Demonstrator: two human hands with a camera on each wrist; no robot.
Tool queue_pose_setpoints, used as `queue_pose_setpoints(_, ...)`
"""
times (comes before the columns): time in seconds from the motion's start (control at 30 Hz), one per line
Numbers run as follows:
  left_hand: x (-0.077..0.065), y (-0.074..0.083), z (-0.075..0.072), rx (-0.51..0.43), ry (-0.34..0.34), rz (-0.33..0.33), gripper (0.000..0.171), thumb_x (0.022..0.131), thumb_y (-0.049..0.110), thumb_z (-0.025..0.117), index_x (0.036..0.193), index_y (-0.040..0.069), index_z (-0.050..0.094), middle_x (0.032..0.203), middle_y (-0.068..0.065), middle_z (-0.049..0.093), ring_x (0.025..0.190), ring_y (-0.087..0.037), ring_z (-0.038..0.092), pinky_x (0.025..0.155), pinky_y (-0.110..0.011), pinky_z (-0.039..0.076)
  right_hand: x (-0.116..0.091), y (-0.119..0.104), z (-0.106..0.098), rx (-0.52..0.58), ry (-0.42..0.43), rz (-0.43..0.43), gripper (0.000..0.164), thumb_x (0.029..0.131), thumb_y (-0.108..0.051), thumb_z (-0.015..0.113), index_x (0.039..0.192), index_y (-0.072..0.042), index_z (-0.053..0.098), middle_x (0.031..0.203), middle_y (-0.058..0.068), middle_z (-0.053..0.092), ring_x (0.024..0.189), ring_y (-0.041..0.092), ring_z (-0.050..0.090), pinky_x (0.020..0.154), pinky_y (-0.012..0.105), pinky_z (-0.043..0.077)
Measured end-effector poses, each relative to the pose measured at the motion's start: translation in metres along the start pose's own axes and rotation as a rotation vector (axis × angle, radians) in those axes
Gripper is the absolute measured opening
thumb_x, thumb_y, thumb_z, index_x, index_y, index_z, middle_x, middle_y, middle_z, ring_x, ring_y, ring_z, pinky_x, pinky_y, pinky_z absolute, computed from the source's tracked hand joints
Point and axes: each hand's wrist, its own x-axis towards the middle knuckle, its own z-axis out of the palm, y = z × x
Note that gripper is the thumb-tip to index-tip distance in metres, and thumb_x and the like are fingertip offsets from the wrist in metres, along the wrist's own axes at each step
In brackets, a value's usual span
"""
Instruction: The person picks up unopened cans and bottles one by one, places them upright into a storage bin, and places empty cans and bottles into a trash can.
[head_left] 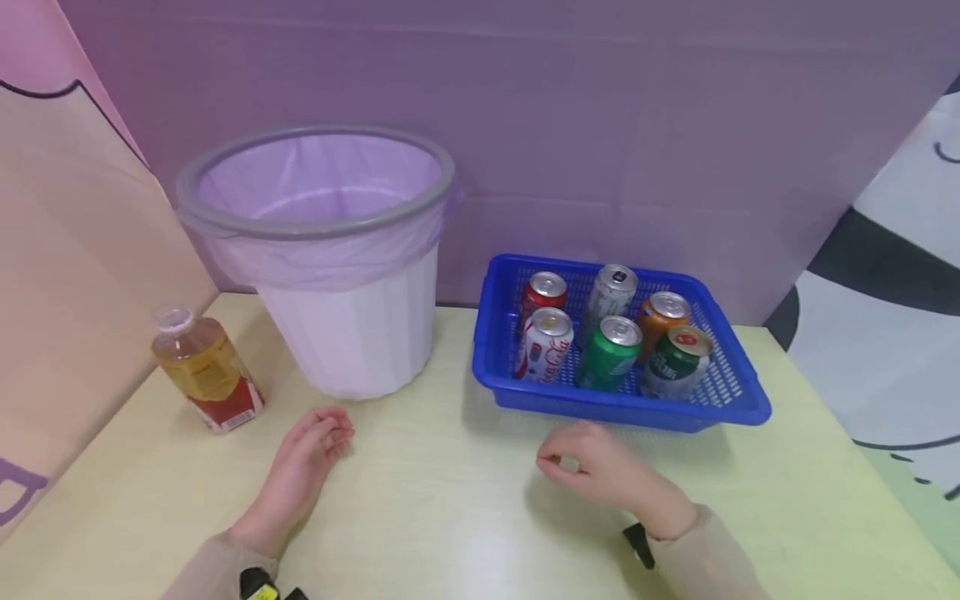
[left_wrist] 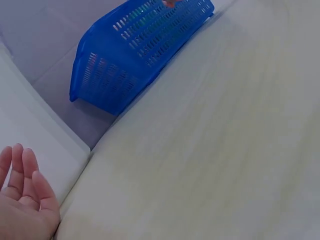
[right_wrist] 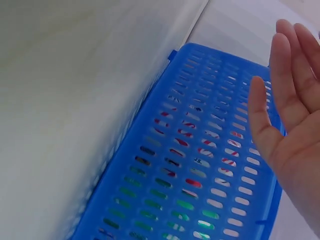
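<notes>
My left hand (head_left: 309,457) rests at the table in front of the white bin (head_left: 352,333), fingers loosely bent and holding nothing. In the left wrist view the same hand (left_wrist: 27,202) shows its bare palm. Just in front of the blue plastic basket (head_left: 592,407) is my right hand (head_left: 607,468), slightly blurred, with nothing in its grasp. The right wrist view shows that hand (right_wrist: 295,110) with fingers extended beside the basket's slotted wall (right_wrist: 200,150). Several drink cans stand upright in the basket, among them a white Coca-Cola can (head_left: 546,346) and a green can (head_left: 610,354).
A plastic bottle (head_left: 206,367) with a yellow and red label stands left of the bin. The bin has a grey rim (head_left: 315,229) and a thin purple liner (head_left: 322,258). Behind the table (head_left: 450,500) hangs a purple backdrop (head_left: 600,125).
</notes>
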Motion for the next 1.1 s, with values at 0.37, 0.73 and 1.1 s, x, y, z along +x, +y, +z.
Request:
queue_pose_setpoints(0.37, 0.005, -0.005, 0.001, -0.024, 0.041, 0.046, 0.029, 0.103, 0.016, 0.036, 0.090, 0.016, 0.061, 0.089, 0.005, 0.059, 0.083, -0.006, 0.056, 0.077, -0.017, 0.052, 0.038, -0.008, -0.022, 0.141, -0.078, 0.162, 0.009, 0.090, -0.008, 0.062, 0.089, -0.010, 0.070, 0.082, -0.004, 0.069, 0.074, 0.003, 0.061, 0.070, 0.022, 0.056)
queue_pose_setpoints(0.73, 0.003, -0.001, -0.003, 0.006, 0.067, 0.008, 0.029, 0.103, 0.019, 0.034, 0.091, 0.016, 0.060, 0.090, 0.005, 0.059, 0.084, -0.007, 0.056, 0.077, -0.017, 0.052, 0.143, -0.013, -0.058, 0.136, 0.197, 0.174, 0.021, 0.090, -0.009, 0.060, 0.109, 0.000, 0.064, 0.113, 0.011, 0.064, 0.109, 0.023, 0.057, 0.096, 0.036, 0.049)
queue_pose_setpoints(1.1, 0.002, -0.001, -0.006, -0.011, 0.044, 0.029, 0.032, 0.104, 0.019, 0.032, 0.092, 0.016, 0.061, 0.090, 0.005, 0.059, 0.083, -0.007, 0.055, 0.077, -0.017, 0.051, 0.227, -0.025, -0.068, 0.066, 0.514, 0.262, 0.038, 0.092, -0.022, 0.057, 0.125, -0.004, 0.055, 0.137, 0.015, 0.043, 0.132, 0.028, 0.033, 0.114, 0.033, 0.025)
